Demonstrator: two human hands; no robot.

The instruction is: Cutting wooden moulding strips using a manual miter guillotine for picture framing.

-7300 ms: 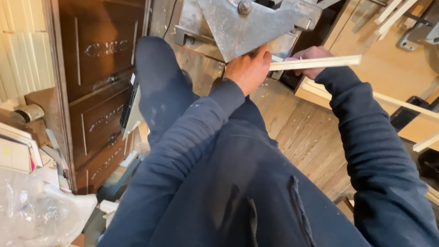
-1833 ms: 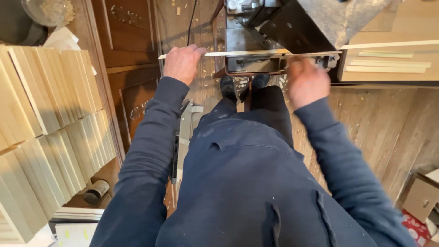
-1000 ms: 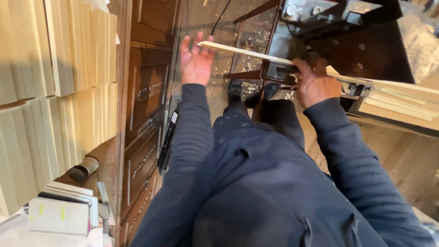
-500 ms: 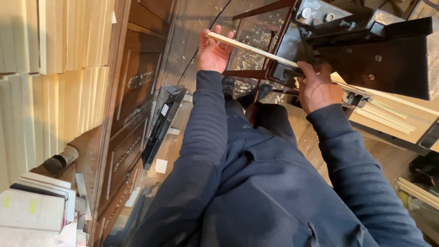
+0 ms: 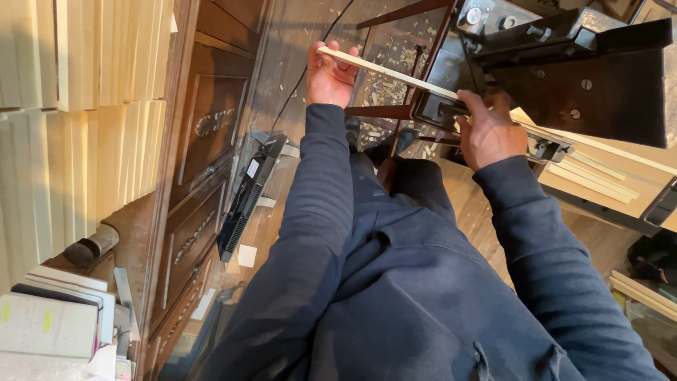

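— What does the frame show at the far end of the room?

— A person in a dark sweatshirt feeds a long pale wooden strip [image 5: 395, 74] into a black metal cutting machine [image 5: 564, 63]. The left hand [image 5: 330, 74] is curled round the strip's free far-left end, fingers wrapped over it. The right hand [image 5: 490, 130] is closed on the strip just where it enters the machine's mouth, pressing it down.

— And where does the strip lie?

— It runs on a slant from the left hand into the machine, held up off the wooden floor [image 5: 296, 42], which is littered with chips under the machine's frame.

— How far along does the work look?

— Judging by this frame, well under way but not finished. Several thin cut strips [image 5: 592, 173] lie on the counter [image 5: 606, 201] to the right of the machine, and most of the held strip is on the left, uncut side. Stacks of pale boards [image 5: 92, 106] stand at left beside a dark wooden cabinet [image 5: 204, 141].
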